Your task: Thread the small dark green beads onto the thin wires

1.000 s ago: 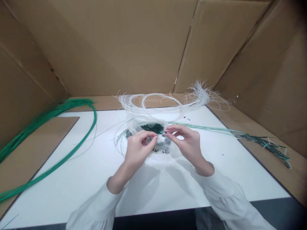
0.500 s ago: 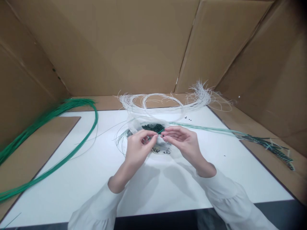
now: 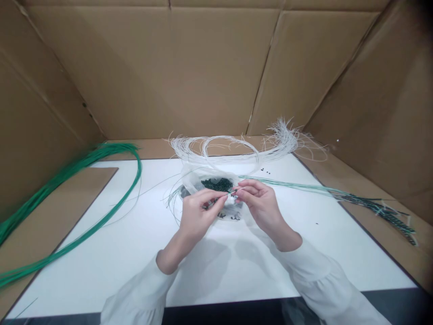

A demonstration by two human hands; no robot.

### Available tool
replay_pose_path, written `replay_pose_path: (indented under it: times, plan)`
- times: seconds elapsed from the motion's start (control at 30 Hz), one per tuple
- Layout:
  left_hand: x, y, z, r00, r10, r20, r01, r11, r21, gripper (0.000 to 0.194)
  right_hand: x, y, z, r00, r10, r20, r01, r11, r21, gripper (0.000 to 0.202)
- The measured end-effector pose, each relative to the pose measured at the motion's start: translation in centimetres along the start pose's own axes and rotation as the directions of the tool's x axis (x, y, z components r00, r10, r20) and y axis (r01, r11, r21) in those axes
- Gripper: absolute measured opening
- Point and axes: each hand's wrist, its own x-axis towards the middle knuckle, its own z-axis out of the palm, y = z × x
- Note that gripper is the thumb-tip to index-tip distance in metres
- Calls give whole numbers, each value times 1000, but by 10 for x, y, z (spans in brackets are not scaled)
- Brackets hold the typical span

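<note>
My left hand (image 3: 202, 212) pinches thin strands between thumb and forefinger, and a short pale green and white length (image 3: 230, 194) spans the gap to the other hand. My right hand (image 3: 263, 211) is closed at the fingertips on the same strands. A small dark bead seems to sit at its fingertips, too small to make out surely. Just behind and below both hands stands a clear plastic bag (image 3: 191, 174) with dark writing, partly covered by the fingers. Many dark green beads (image 3: 218, 184) lie inside it.
A coil of white strands (image 3: 232, 158) lies at the back. Long green strands (image 3: 135, 180) curve along the left. On the right lies a bundle of green strands with dark beaded ends (image 3: 389, 212). Loose beads (image 3: 265, 170) dot the white board (image 3: 304, 253). Cardboard walls (image 3: 152, 72) enclose the space.
My right fingers have closed in on the strand, and a white end now shows above them. Both hands are nearer each other. The view has tilted slightly up.
</note>
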Motion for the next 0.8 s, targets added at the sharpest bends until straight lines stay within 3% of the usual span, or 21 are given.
replay_pose_path:
  times: [0.17,0.33,0.8]
  plan:
    - [0,0,0,999,-33,41,34,999,-19,12,1,-3,2,1000,24,-21,-23,998,57,20]
    - [0,0,1,995,-78,61,80,996,-32,14,2,-5,1,1000,-10,-7,10,1000,-9,19]
    - [1,2,1,998,-47,39,45,998,39,13,2,-8,-1,995,-101,-5,99,986,-135,16]
